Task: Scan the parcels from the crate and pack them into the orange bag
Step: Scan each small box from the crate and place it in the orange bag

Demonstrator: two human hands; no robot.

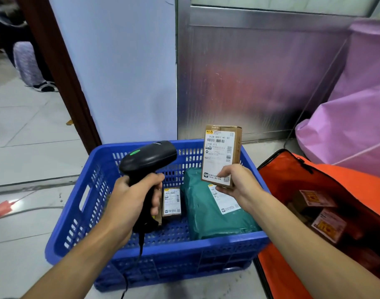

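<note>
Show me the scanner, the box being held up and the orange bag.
scanner (pixel 149 157): head view, on its black head.
held box (pixel 220 152): head view, on its white label.
orange bag (pixel 357 186): head view, on its outer flap.

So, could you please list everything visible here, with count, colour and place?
crate: 1, blue, on the floor, centre
scanner: 1, black, above the crate's left part
box: 1, brown, white label, held upright above the crate
small box: 1, brown, in the crate
parcel: 1, green, in the crate, right side
bag: 1, orange, open, right of the crate
boxes in the bag: at least 2, brown
sacks: count unclear, pink, behind the bag
left grip: holds the scanner
right grip: holds the box's lower end
</note>
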